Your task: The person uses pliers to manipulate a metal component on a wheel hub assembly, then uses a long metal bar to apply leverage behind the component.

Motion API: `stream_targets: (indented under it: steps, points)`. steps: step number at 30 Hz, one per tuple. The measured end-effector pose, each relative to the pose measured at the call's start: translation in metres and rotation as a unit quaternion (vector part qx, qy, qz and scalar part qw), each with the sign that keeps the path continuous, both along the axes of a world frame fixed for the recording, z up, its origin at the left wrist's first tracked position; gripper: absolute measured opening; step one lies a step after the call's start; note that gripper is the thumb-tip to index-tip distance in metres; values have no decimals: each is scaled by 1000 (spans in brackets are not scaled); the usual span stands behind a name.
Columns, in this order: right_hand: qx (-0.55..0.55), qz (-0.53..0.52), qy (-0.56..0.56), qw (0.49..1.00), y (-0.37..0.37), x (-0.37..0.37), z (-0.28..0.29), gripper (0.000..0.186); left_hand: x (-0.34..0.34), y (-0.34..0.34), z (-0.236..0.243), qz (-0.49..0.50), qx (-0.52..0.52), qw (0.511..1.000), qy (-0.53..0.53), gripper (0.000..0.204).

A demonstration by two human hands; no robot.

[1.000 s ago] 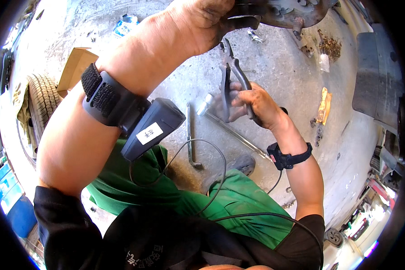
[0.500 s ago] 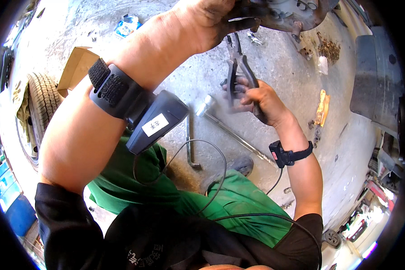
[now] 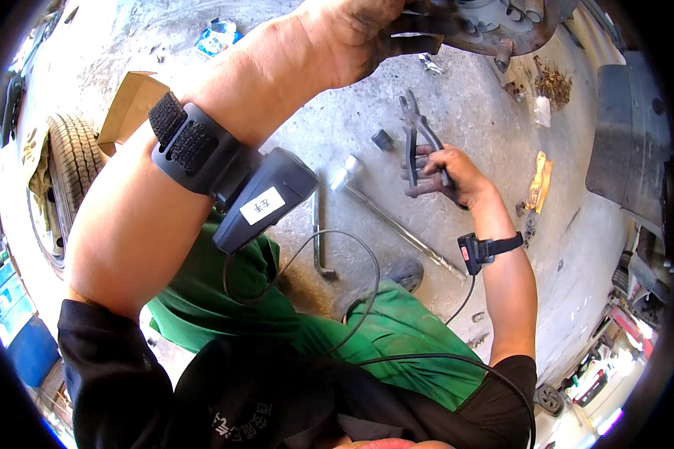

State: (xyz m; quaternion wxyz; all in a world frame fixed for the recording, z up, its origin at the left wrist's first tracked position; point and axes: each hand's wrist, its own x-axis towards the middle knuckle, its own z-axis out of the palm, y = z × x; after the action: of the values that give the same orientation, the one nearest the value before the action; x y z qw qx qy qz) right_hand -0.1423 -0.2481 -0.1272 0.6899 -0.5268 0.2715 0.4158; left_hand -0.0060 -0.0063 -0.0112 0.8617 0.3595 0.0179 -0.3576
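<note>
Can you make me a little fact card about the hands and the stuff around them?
Left hand: at the curved, dirty grey metal part; grip unclear
Right hand: holding black-handled metal pliers
On the grey floor: long silver metal bar, bent grey metal rod, small black stubby piece
Picture's left: black rubber tyre, brown cardboard box

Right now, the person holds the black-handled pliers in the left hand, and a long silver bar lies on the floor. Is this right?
Not quite: the head view shows the black-handled pliers in the right hand. The long silver bar does lie on the floor.
</note>
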Motion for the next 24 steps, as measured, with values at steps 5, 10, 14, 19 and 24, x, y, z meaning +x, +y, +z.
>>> stream_targets:
  steps: [5, 10, 14, 19, 24]
  points:
    - [143, -31, -10, 989, -18, -6, 6, 67, 0, 5, -10, -28, 4, 999, -19, 16]
    - [252, -13, -92, 963, 3, -3, 48, 81, -19, 21, 16, 14, 133, 984, -116, 25]
    - [259, 8, -127, 958, 7, -1, 76, 90, -19, 30, 12, -59, 310, 941, -120, 24]
    - [244, 52, -132, 959, 8, -1, 83, 93, -26, 30, 10, -126, 381, 896, -190, 31]
    - [247, 50, -160, 954, 21, -10, 98, 92, -30, 32, 17, -223, 342, 900, -155, 42]
